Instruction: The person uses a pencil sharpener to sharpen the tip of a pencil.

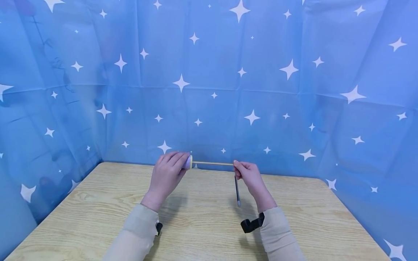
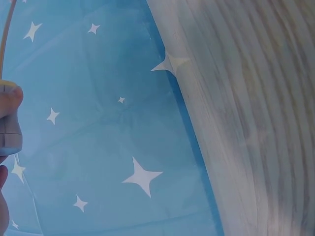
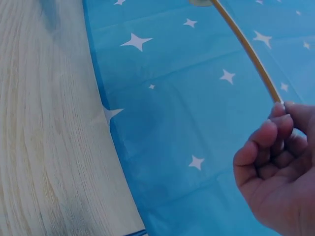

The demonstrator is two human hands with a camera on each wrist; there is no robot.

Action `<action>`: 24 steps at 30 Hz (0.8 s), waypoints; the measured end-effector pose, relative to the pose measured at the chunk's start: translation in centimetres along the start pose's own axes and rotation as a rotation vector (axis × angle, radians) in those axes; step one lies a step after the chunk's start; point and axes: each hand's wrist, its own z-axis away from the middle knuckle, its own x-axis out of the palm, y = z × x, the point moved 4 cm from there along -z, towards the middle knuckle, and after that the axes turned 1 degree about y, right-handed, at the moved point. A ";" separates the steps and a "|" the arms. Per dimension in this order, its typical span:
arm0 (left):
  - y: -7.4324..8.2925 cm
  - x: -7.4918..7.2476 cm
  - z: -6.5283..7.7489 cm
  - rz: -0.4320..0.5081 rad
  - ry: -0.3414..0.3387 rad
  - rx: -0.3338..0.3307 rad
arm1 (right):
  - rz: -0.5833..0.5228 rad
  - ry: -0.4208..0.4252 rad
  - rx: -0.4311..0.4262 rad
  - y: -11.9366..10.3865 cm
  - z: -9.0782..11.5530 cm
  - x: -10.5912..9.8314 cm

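My left hand (image 1: pixel 166 177) grips a small rounded pale purple body (image 1: pixel 187 163) with a yellow rim; its exact kind is unclear. From its rim a narrow yellow strip (image 1: pixel 213 163) stretches straight across to my right hand (image 1: pixel 251 177). The right thumb and forefinger pinch the strip's far end (image 3: pixel 268 83), with the other fingers curled in. In the left wrist view, fingers partly cover the body (image 2: pixel 10 135) at the left edge. Below the right hand is a dark pencil-like stick (image 1: pixel 237 192) with a grey end; its top reaches close to the fingers.
Both hands are above the far part of a light wood-grain table (image 1: pixel 202 217). Behind it and at the sides hangs a blue curtain (image 1: pixel 212 105) with white stars. Black wrist mounts (image 1: pixel 251 224) stick out from the sleeves.
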 end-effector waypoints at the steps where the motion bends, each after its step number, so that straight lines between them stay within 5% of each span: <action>1: 0.0 0.0 0.0 -0.005 -0.001 0.001 | -0.008 -0.006 0.013 -0.4 0.3 0.1; 8: 0.2 0.2 0.1 -0.052 0.008 0.029 | -0.063 -0.048 0.097 -0.4 0.4 0.2; 12: 0.1 0.1 0.0 -0.059 0.007 0.039 | -0.062 -0.044 0.075 0.0 0.0 0.0; 17: -0.5 -0.4 -0.2 0.008 -0.058 -0.015 | 0.106 -0.051 -0.089 -0.4 -0.1 -0.1; 24: -1.8 -0.4 -0.1 0.088 -0.263 -0.133 | 0.320 -0.100 -0.389 -0.8 0.4 -0.1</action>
